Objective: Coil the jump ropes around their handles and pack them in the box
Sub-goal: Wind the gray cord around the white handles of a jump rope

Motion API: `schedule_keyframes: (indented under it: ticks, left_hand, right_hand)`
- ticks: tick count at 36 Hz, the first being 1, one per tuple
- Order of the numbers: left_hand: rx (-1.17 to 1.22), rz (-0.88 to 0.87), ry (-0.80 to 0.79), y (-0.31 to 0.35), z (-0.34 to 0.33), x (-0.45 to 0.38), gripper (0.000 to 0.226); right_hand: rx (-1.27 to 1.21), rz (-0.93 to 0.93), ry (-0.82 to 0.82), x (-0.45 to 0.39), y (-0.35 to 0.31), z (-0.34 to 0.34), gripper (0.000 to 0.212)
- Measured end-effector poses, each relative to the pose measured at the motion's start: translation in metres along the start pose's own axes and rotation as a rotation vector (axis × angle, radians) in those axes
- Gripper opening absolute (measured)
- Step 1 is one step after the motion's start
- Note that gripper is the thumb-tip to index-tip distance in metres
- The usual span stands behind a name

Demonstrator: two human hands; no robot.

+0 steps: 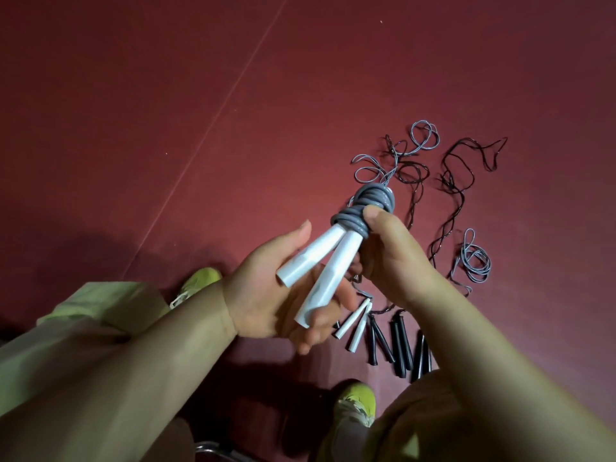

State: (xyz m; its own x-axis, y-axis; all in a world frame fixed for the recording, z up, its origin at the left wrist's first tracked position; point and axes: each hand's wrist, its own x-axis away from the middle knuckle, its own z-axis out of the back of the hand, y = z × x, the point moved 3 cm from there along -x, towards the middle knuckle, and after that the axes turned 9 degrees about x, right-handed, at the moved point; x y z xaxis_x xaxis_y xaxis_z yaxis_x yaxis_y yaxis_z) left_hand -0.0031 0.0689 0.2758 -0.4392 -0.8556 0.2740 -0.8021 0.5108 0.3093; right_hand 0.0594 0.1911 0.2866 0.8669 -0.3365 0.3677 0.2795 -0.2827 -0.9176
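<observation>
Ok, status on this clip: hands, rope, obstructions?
Left hand cradles white handles. Right hand pinches coiled grey rope. Uncoiled ropes on red floor; no box visible.

Both hands holding grey-coiled white-handled jump rope, loose ropes on red floor

A single head-worn wide-angle view looks steeply down, close over both forearms, onto the red floor beyond.
</observation>
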Motion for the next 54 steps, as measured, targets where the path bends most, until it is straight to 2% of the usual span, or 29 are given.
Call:
schedule_keyframes:
  ticks: [3,9,12,14,18,20,23,27,31,36,44,50,54]
  left_hand:
    - [0.017,0.004,0.034,0.001,0.003,0.001,0.064]
    - [-0.132,-0.063,0.386,0.007,0.011,-0.002,0.068]
    - [-0.215,-0.116,0.541,0.009,0.01,-0.004,0.07]
    - [-0.246,-0.183,0.623,0.012,0.008,-0.005,0.064]
    - [-0.324,-0.242,0.693,0.018,-0.002,-0.009,0.058]
    - [-0.477,-0.254,0.778,0.02,-0.007,-0.01,0.06]
    - [-0.863,-0.178,0.968,0.019,-0.011,-0.006,0.059]
    - [-1.311,-0.197,1.077,0.011,-0.025,-0.004,0.058]
    - [-1.519,-0.277,1.173,0.006,-0.036,-0.004,0.049]
    - [-1.531,-0.354,1.189,-0.004,-0.042,0.004,0.043]
    - [-1.423,-0.285,1.195,-0.015,-0.035,0.001,0.04]
    - [-1.31,-0.189,1.225,-0.006,-0.01,-0.004,0.042]
    - [-1.18,-0.086,1.085,0.0,0.007,-0.011,0.054]
  right_hand:
    - [0.15,-0.018,0.016,-0.003,0.005,0.005,0.045]
    - [0.455,-0.097,0.056,0.0,0.005,0.012,0.057]
    - [0.517,-0.09,0.145,0.003,0.002,0.013,0.055]
    - [0.636,-0.063,0.245,0.004,-0.002,0.012,0.054]
    - [0.741,-0.004,0.394,0.01,-0.007,0.013,0.055]
    - [0.737,-0.012,0.397,0.014,-0.007,0.016,0.057]
    - [0.733,-0.108,0.331,0.028,-0.009,0.018,0.061]
    - [0.623,-0.237,0.272,0.044,-0.012,0.019,0.063]
    - [0.534,-0.254,0.277,0.05,-0.018,0.017,0.069]
    - [0.533,-0.306,0.282,0.067,-0.01,0.016,0.068]
    - [0.566,-0.266,0.397,0.071,0.006,0.018,0.06]
    - [0.532,-0.255,0.368,0.045,0.022,0.018,0.056]
    - [0.539,-0.212,0.322,0.04,0.023,0.024,0.05]
